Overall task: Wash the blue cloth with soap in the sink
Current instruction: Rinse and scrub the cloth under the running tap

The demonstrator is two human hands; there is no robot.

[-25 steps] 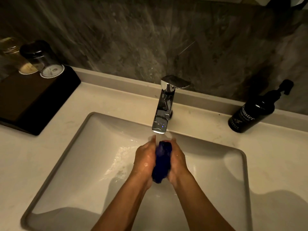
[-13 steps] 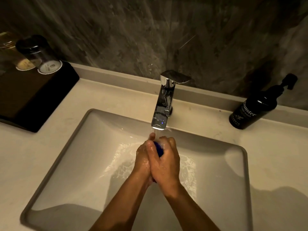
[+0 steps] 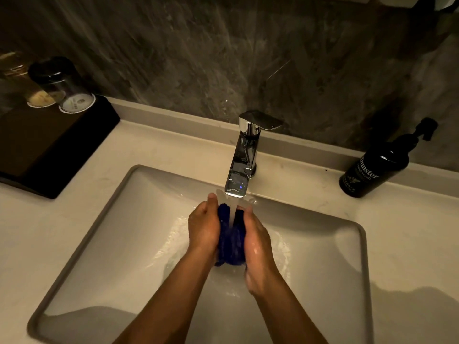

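Observation:
The blue cloth (image 3: 229, 238) is bunched into a wet wad over the middle of the white sink (image 3: 99, 219). My left hand (image 3: 203, 225) presses it from the left and my right hand (image 3: 257, 244) from the right, both wet. Water runs from the chrome tap (image 3: 242, 160) straight onto the top of the cloth. A black pump bottle of hand wash (image 3: 372, 167) stands on the counter at the back right, apart from my hands.
A dark tray (image 3: 49, 145) at the back left carries two upturned glasses (image 3: 64, 85). Pale counter (image 3: 409, 244) surrounds the basin. A dark stone wall rises right behind the tap.
Half a second ago my right hand lay over the cloth and hid most of it. Now the hands have rolled apart to its sides and the cloth shows between them again.

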